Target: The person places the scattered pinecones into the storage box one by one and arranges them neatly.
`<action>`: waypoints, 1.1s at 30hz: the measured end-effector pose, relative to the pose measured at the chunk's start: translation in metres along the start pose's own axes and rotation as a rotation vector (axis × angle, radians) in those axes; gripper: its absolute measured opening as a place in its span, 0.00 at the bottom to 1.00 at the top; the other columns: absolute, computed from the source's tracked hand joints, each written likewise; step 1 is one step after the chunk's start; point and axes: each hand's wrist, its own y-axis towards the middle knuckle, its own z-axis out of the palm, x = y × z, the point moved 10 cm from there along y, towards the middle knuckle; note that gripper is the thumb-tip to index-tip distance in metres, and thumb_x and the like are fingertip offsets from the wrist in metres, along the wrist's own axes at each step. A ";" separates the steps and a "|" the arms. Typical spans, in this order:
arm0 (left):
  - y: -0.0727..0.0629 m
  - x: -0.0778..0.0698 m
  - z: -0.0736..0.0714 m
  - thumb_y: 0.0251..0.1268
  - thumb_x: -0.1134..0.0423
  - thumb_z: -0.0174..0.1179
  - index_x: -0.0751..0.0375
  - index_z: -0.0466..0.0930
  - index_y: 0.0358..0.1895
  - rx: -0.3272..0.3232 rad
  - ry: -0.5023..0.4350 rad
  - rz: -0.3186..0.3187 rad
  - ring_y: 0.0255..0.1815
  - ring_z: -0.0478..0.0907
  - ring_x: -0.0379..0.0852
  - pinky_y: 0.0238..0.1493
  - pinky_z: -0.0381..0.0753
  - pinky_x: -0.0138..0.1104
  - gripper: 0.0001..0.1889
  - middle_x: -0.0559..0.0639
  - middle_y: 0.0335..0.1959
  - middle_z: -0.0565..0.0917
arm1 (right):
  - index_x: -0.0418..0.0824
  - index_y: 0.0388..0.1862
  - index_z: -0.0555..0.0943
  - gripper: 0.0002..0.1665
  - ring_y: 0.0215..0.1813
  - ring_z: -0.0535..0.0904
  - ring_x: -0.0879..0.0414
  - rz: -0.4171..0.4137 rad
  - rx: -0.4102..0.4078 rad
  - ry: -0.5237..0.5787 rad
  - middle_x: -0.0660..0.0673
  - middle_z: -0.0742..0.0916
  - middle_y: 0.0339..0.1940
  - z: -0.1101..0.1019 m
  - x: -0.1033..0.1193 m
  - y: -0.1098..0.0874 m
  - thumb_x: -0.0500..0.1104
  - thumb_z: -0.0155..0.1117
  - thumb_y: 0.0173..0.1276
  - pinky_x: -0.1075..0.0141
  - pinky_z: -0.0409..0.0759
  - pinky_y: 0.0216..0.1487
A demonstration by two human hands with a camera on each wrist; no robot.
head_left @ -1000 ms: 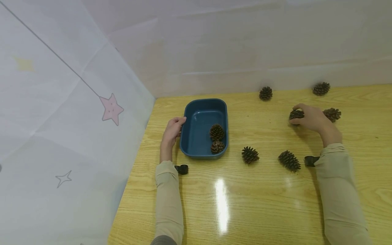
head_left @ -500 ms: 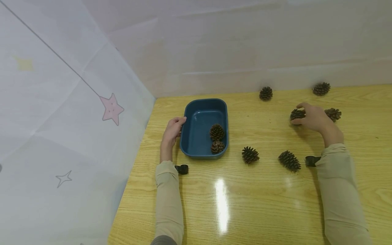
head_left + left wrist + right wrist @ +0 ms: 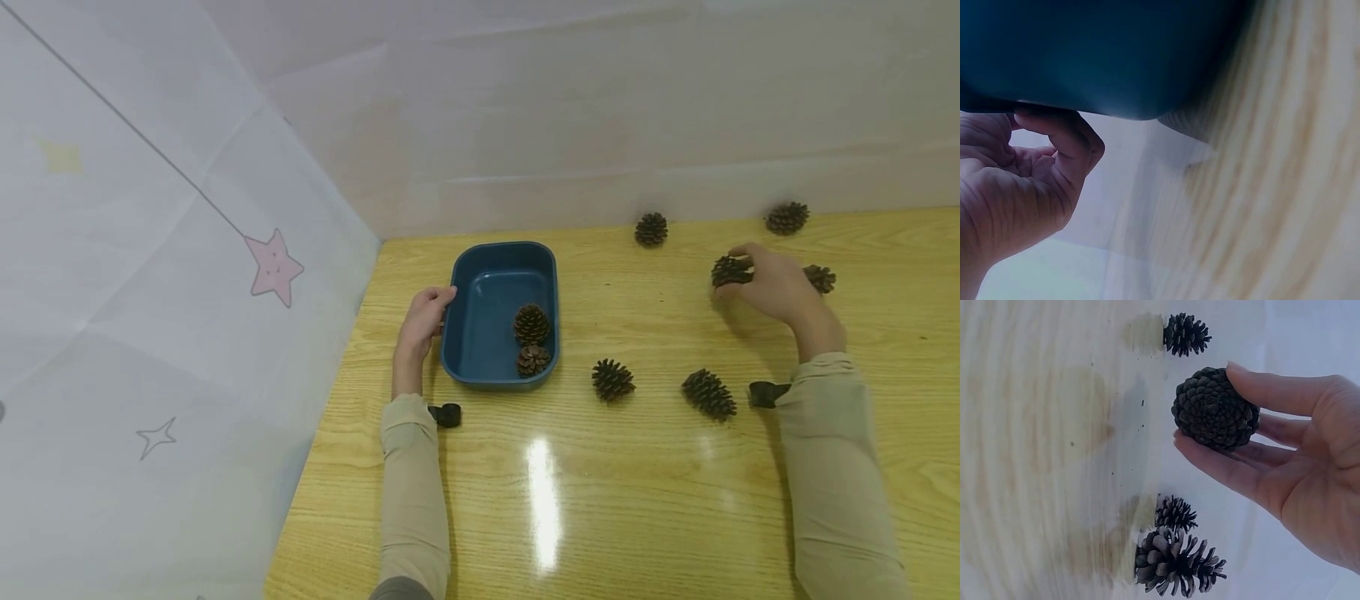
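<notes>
My right hand [image 3: 776, 287] pinches a dark brown pine cone [image 3: 1213, 409] between thumb and fingers. In the right wrist view the cone's round base faces the camera, a gap separating it from the table surface. At the left, my left hand [image 3: 424, 321] grips the left wall of a dark blue rectangular container [image 3: 480, 381], thumb at the rim and fingers curled against the outside. Two pine cones sit in the container's near right corner, one [image 3: 531, 323] behind the other [image 3: 533, 361]. The left wrist view shows the container's outer wall [image 3: 1104, 62] above the curled fingers.
Loose pine cones lie on the wooden table [image 3: 645, 500]: one [image 3: 612, 380] right of the container, one [image 3: 708, 394] nearer my right wrist, one [image 3: 651, 229] and another [image 3: 787, 217] by the back wall [image 3: 570, 108]. One more [image 3: 821, 278] is partly behind my right hand.
My right hand has risen slightly and shifted a little right and back, with the pine cone lifting between its fingers. The left hand and the container have stayed put.
</notes>
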 end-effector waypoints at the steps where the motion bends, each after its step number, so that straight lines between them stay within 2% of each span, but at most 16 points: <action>1: 0.001 0.000 0.000 0.83 0.61 0.53 0.80 0.74 0.54 -0.001 0.002 -0.002 0.20 0.69 0.39 0.25 0.74 0.29 0.18 0.50 0.24 0.72 | 0.25 0.80 0.54 0.47 0.67 0.62 0.17 -0.003 -0.008 -0.002 0.16 0.62 0.73 -0.001 0.001 0.000 0.47 0.66 0.77 0.26 0.62 0.63; 5: 0.015 0.015 -0.005 0.83 0.56 0.54 0.77 0.75 0.53 -0.016 0.003 0.020 0.21 0.68 0.38 0.25 0.73 0.29 0.20 0.48 0.25 0.72 | 0.23 0.79 0.54 0.47 0.65 0.65 0.18 -0.003 -0.039 -0.006 0.16 0.64 0.72 -0.004 0.002 -0.001 0.47 0.66 0.77 0.27 0.62 0.63; 8: 0.024 0.025 -0.008 0.82 0.53 0.56 0.73 0.76 0.51 -0.031 0.004 0.044 0.22 0.69 0.37 0.25 0.73 0.28 0.20 0.46 0.26 0.72 | 0.23 0.80 0.52 0.49 0.66 0.63 0.18 0.013 -0.056 0.011 0.16 0.63 0.73 -0.006 0.002 -0.003 0.49 0.65 0.77 0.26 0.61 0.64; 12: 0.024 0.025 -0.008 0.82 0.54 0.56 0.72 0.77 0.49 -0.039 0.009 0.055 0.22 0.69 0.37 0.26 0.73 0.28 0.19 0.46 0.24 0.72 | 0.23 0.80 0.51 0.51 0.69 0.59 0.18 0.025 -0.076 0.037 0.16 0.62 0.74 -0.009 0.002 -0.004 0.50 0.66 0.76 0.26 0.60 0.65; 18: 0.024 0.025 -0.009 0.82 0.54 0.56 0.72 0.78 0.50 -0.041 0.015 0.058 0.21 0.69 0.37 0.24 0.73 0.28 0.18 0.45 0.23 0.72 | 0.21 0.78 0.54 0.50 0.72 0.55 0.18 -0.002 -0.107 0.052 0.17 0.61 0.75 -0.012 0.004 -0.004 0.47 0.68 0.74 0.27 0.57 0.67; 26: 0.025 0.025 -0.009 0.82 0.54 0.56 0.71 0.77 0.48 -0.042 0.012 0.058 0.24 0.72 0.37 0.25 0.75 0.28 0.18 0.46 0.26 0.74 | 0.21 0.78 0.54 0.51 0.70 0.58 0.18 -0.014 -0.141 0.059 0.17 0.63 0.73 -0.015 0.003 -0.004 0.47 0.71 0.74 0.27 0.59 0.66; 33: 0.025 0.027 -0.009 0.82 0.55 0.56 0.70 0.77 0.49 -0.049 0.000 0.044 0.22 0.72 0.37 0.24 0.75 0.28 0.17 0.47 0.26 0.74 | 0.25 0.81 0.48 0.52 0.69 0.59 0.17 0.034 -0.125 0.095 0.16 0.62 0.73 -0.014 0.000 -0.006 0.44 0.68 0.74 0.26 0.61 0.62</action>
